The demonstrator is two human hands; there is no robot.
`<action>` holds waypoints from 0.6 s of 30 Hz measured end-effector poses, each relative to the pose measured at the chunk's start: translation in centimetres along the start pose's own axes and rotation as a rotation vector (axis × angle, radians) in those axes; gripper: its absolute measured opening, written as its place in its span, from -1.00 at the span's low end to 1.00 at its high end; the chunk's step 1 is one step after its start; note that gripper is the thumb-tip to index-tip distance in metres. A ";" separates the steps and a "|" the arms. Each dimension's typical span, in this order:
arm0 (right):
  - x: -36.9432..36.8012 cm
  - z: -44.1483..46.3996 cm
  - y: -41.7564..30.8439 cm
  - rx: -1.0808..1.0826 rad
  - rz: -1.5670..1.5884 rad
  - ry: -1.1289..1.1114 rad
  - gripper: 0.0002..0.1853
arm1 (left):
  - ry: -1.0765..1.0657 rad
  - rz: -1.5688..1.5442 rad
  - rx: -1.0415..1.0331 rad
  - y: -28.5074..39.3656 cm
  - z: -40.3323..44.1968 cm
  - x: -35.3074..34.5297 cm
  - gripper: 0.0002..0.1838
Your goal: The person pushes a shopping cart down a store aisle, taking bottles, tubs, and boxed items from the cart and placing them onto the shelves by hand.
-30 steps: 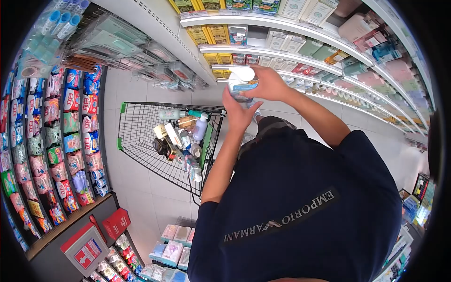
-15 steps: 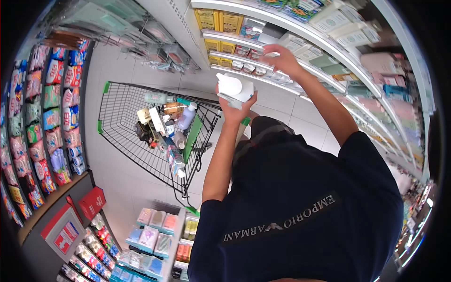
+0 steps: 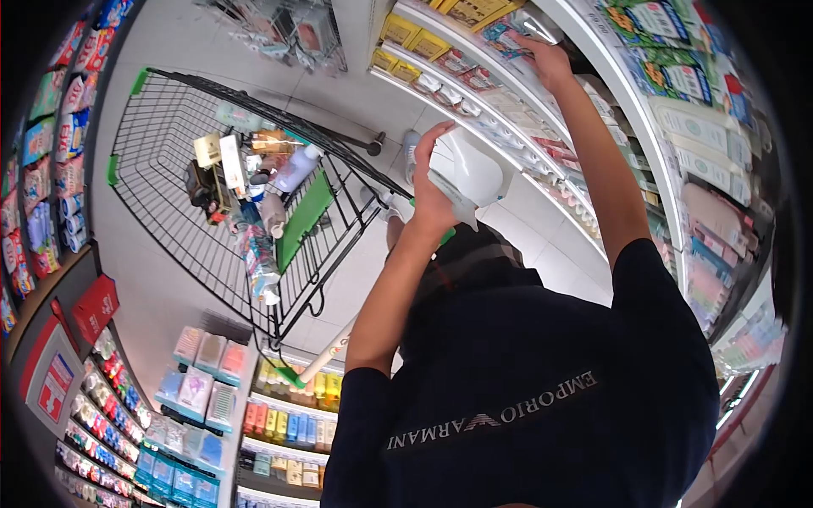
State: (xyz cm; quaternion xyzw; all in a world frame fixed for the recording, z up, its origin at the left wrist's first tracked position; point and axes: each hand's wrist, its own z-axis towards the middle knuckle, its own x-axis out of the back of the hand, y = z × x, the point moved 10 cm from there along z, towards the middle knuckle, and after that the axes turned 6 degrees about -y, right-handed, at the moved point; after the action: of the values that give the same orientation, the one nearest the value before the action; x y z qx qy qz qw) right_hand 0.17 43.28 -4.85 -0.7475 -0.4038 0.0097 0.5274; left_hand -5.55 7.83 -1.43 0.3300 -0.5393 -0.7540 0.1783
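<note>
My left hand (image 3: pixel 434 190) grips a glossy white package (image 3: pixel 478 165) with a curved top, in front of my body and to the right of the cart handle. Its label side cannot be read. My right hand (image 3: pixel 549 63) is stretched out to an upper shelf, fingers extended over a blue patterned packet (image 3: pixel 501 38). Whether the fingertips touch that packet is hard to make out. Yellow packs (image 3: pixel 428 44) sit on the shelves beside it.
A black wire shopping cart (image 3: pixel 169 254) with a green flap (image 3: pixel 303 222) stands at my left, holding bottles, boxes and packets. Shelves (image 3: pixel 669 161) line my right side. Stacked packs (image 3: pixel 199 381) fill a display at lower left, and bagged goods (image 3: pixel 72 127) hang at far left.
My right hand has moved up and away from me, reaching the shelf. The left hand still holds the white package, now turned differently. The view has shifted rightward, nearer the shelves.
</note>
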 end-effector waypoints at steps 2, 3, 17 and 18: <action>0.1 0.3 -0.5 0.022 -0.011 -0.020 -0.54 | 0.006 0.086 -0.014 0.2 0.5 0.8 0.06; -0.1 0.1 -0.7 0.051 -0.002 -0.033 -0.54 | 0.007 0.101 -0.025 0.4 0.9 1.2 0.03; 2.1 -4.7 -2.8 0.201 0.151 0.270 -0.55 | 0.067 -0.021 0.014 -0.4 1.7 2.2 -0.08; 2.3 -4.4 -2.8 0.202 0.152 0.271 -0.55 | 0.065 -0.021 0.013 -0.4 1.7 2.2 -0.08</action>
State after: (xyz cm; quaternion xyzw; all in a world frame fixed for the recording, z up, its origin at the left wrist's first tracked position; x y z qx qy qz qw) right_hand 1.97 41.56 0.25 -0.7136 -0.2684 -0.0108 0.6471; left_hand -8.28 7.75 -2.09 0.3613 -0.5345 -0.7411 0.1858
